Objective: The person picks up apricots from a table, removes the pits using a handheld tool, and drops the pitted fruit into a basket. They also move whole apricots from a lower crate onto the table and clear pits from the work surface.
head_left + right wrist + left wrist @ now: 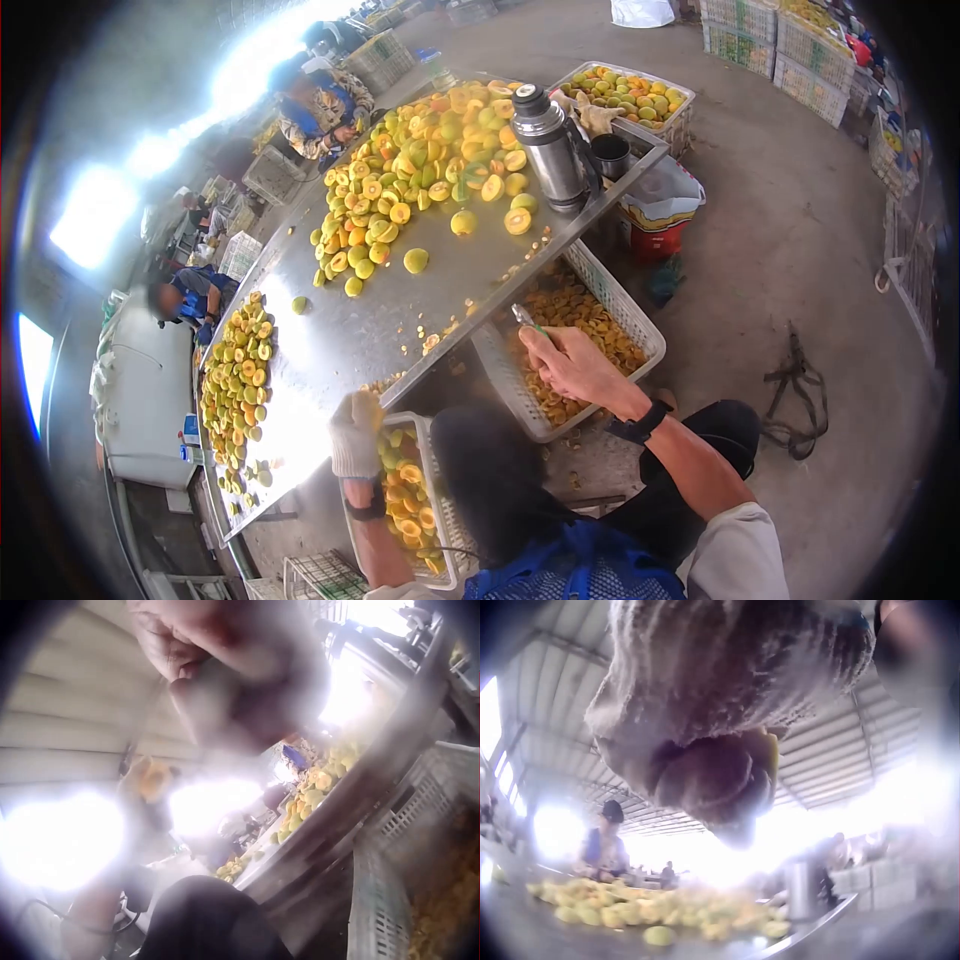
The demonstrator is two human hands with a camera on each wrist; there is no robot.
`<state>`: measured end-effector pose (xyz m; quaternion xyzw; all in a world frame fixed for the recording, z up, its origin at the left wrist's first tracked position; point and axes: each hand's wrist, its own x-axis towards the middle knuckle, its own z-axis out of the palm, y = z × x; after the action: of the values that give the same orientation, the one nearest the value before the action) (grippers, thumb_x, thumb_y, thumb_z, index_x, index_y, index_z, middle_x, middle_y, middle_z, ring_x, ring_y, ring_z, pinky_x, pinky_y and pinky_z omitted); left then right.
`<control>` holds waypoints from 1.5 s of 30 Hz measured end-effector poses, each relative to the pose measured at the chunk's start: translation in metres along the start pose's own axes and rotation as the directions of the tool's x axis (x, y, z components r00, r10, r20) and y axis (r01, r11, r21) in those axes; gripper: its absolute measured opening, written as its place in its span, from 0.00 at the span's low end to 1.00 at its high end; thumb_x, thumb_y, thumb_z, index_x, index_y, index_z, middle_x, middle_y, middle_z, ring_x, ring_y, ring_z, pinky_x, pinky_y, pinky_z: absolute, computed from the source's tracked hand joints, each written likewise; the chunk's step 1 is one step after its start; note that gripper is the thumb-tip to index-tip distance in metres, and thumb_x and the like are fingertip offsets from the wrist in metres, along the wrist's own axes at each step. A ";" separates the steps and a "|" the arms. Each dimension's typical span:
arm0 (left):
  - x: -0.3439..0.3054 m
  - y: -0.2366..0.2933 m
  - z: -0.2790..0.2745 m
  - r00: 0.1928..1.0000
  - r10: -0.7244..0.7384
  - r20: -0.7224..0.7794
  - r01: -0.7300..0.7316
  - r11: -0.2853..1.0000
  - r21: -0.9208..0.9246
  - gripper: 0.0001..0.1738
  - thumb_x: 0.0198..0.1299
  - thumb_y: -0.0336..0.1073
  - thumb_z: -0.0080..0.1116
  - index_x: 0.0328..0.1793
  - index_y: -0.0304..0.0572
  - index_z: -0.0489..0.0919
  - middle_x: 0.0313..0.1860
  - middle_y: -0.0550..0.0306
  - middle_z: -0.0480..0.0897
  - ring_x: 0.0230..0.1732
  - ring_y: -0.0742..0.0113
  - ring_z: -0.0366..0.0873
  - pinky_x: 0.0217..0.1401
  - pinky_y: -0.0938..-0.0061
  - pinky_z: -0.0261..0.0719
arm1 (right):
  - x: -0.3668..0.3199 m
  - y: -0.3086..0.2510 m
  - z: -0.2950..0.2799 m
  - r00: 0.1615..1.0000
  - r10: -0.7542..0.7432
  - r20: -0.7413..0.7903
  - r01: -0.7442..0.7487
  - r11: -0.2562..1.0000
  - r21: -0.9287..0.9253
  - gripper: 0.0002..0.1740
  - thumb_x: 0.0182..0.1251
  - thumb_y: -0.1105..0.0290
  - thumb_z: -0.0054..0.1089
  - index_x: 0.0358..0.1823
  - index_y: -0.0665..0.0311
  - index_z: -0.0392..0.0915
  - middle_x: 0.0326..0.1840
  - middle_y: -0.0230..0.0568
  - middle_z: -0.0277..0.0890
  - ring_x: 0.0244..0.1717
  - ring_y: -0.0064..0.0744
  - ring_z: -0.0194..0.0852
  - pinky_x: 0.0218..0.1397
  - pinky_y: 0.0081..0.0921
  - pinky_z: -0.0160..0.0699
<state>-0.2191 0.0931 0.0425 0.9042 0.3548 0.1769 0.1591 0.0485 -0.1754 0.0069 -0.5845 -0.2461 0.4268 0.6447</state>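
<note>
My left hand point(355, 440) wears a pale knitted glove and is raised over the near end of the table, beside a white crate point(424, 425) of halved peaches. Its fingers grip a peach half point(155, 780), whose orange cut face shows in the right wrist view. In the left wrist view only a yellow edge of it shows past the glove. Bare, my right hand point(575, 365) grips a small tool point(523, 315) with a metal tip and a bit of green at the handle. That hand is above a second white crate point(640, 352) full of brownish-orange pits and scraps.
On the metal table point(400, 310) lie a large heap of halved peaches point(380, 200) and a smaller pile point(237, 370). A steel thermos point(550, 150) and dark cup point(610, 155) stand at its right edge. Two people point(318, 110) work across the table. A strap point(797, 390) lies on the floor.
</note>
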 end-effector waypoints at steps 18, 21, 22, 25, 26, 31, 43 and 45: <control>0.257 -0.025 0.162 0.997 0.077 0.023 -0.080 0.979 0.186 0.35 0.70 0.56 0.65 0.78 0.52 0.78 0.75 0.44 0.81 0.70 0.43 0.82 0.73 0.54 0.79 | 0.039 0.029 0.012 0.960 -0.239 -0.143 0.086 0.743 -0.664 0.19 0.87 0.60 0.56 0.41 0.70 0.71 0.24 0.62 0.76 0.29 0.70 0.77 0.32 0.54 0.73; 0.289 -0.013 0.190 0.992 0.060 0.107 -0.085 0.965 0.246 0.36 0.68 0.57 0.67 0.78 0.53 0.77 0.75 0.42 0.80 0.68 0.41 0.83 0.68 0.52 0.83 | 0.041 0.028 0.011 0.953 -0.275 -0.130 0.121 0.733 -0.669 0.17 0.86 0.60 0.56 0.43 0.69 0.71 0.24 0.60 0.77 0.29 0.69 0.79 0.34 0.58 0.73; 0.293 -0.015 0.196 0.992 0.028 0.127 -0.060 0.966 0.253 0.36 0.68 0.57 0.68 0.79 0.53 0.77 0.74 0.42 0.80 0.68 0.42 0.83 0.69 0.53 0.82 | 0.041 0.029 0.011 0.947 -0.296 -0.123 0.140 0.727 -0.672 0.17 0.86 0.60 0.57 0.43 0.69 0.71 0.24 0.60 0.77 0.29 0.69 0.79 0.33 0.58 0.73; 0.302 -0.022 0.205 0.990 0.060 0.126 -0.092 0.960 0.264 0.35 0.67 0.51 0.70 0.78 0.50 0.78 0.66 0.48 0.86 0.62 0.48 0.86 0.65 0.56 0.85 | 0.038 0.031 0.012 0.945 -0.303 -0.126 0.143 0.725 -0.673 0.16 0.85 0.61 0.58 0.45 0.68 0.70 0.24 0.59 0.78 0.29 0.68 0.79 0.33 0.57 0.73; 0.299 -0.025 0.207 0.983 -0.013 0.182 0.009 1.000 0.027 0.34 0.67 0.49 0.69 0.78 0.50 0.78 0.64 0.50 0.86 0.60 0.50 0.86 0.62 0.58 0.86 | 0.035 0.030 0.012 0.944 -0.305 -0.127 0.145 0.726 -0.672 0.16 0.85 0.61 0.58 0.45 0.68 0.70 0.24 0.59 0.77 0.29 0.68 0.79 0.33 0.57 0.73; 0.246 0.003 0.172 0.897 0.089 0.434 0.338 0.498 -0.799 0.32 0.71 0.44 0.57 0.79 0.41 0.76 0.62 0.46 0.87 0.52 0.60 0.87 0.49 0.68 0.88 | 0.029 0.023 0.015 0.943 -0.301 -0.144 0.136 0.742 -0.656 0.17 0.85 0.60 0.55 0.46 0.70 0.69 0.27 0.66 0.80 0.34 0.72 0.81 0.38 0.61 0.75; 0.090 0.145 0.081 0.835 0.327 0.443 0.398 0.199 -0.896 0.29 0.83 0.44 0.41 0.81 0.36 0.72 0.64 0.46 0.87 0.60 0.58 0.86 0.59 0.64 0.85 | 0.016 0.007 0.020 0.804 -0.583 -0.117 0.362 0.636 -0.681 0.13 0.83 0.68 0.60 0.47 0.68 0.67 0.22 0.58 0.72 0.27 0.65 0.78 0.30 0.53 0.68; 0.082 0.157 0.081 0.844 0.288 0.452 0.429 0.144 -0.892 0.32 0.81 0.47 0.39 0.80 0.34 0.73 0.63 0.44 0.87 0.54 0.61 0.86 0.49 0.71 0.82 | 0.016 0.009 0.018 0.795 -0.594 -0.123 0.373 0.639 -0.672 0.12 0.83 0.69 0.61 0.47 0.69 0.67 0.21 0.59 0.72 0.27 0.66 0.77 0.30 0.53 0.67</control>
<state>-0.0360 0.0273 0.0523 0.5643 0.1360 0.0996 0.8082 0.0398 -0.1531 -0.0014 -0.7353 -0.4081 0.0255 0.5404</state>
